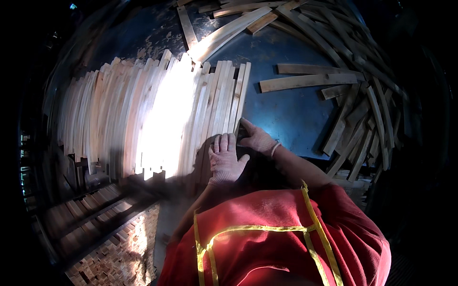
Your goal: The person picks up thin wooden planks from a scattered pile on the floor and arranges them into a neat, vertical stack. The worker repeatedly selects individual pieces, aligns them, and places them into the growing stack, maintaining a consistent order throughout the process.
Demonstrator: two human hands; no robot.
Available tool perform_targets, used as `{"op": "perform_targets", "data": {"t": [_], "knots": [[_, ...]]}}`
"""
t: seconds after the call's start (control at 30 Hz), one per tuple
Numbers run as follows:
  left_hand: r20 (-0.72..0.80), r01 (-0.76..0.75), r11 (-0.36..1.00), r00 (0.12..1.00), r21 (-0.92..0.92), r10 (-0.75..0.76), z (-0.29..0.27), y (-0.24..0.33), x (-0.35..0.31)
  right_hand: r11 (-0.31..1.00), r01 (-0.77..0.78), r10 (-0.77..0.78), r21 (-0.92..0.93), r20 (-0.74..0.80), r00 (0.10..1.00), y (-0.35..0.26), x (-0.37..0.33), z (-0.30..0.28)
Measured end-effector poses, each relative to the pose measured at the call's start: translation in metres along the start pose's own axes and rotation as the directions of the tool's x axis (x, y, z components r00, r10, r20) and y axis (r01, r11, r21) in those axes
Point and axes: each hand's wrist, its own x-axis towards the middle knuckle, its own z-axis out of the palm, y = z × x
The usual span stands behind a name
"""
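Note:
A long row of pale wooden slats (pixel 114 114) lies side by side on a dark blue table top (pixel 286 114). My left hand (pixel 225 161), in a light knit glove, rests flat over the near ends of the slats at the row's right end. Its fingers are stretched out and point away from me. My right hand (pixel 258 139), also gloved, touches the outer side of the rightmost slat (pixel 244 93) near its near end. Its index finger is extended, and its other fingers are partly hidden. Neither hand grips a slat.
Loose slats lie in a heap (pixel 355 119) along the right and far sides. Two separate slats (pixel 310 82) lie to the right of the row. A stack of wood pieces (pixel 119 252) stands lower left, below a dark frame (pixel 100 233). Bright light washes out the row's middle.

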Motion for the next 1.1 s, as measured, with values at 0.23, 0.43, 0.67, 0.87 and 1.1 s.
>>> {"op": "perform_targets", "data": {"t": [0.23,0.43,0.67,0.87,1.1], "knots": [[-0.124,-0.133,0.968,0.979,0.212,0.162,0.026,-0.021,0.008,0.425,-0.228,-0.212,-0.876,-0.342,0.916,0.029,0.046,-0.222],[-0.170,-0.130,0.971,0.972,0.200,0.164,0.018,-0.016,0.018,0.363,-0.350,-0.009,-0.864,-0.379,0.925,0.040,0.108,-0.347],[-0.215,-0.105,0.973,0.965,0.207,0.150,0.024,-0.018,0.010,0.301,-0.209,0.168,-0.930,-0.164,0.972,0.022,0.141,-0.375],[-0.241,-0.194,0.977,0.947,0.093,0.211,0.006,-0.022,0.009,0.149,-0.066,0.199,-0.987,-0.035,0.979,0.027,0.088,-0.346],[-0.296,-0.004,0.993,0.955,-0.116,-0.031,-0.016,-0.068,-0.055,0.709,-0.101,-0.036,-0.698,-0.179,0.983,-0.044,0.019,-0.276]]}}
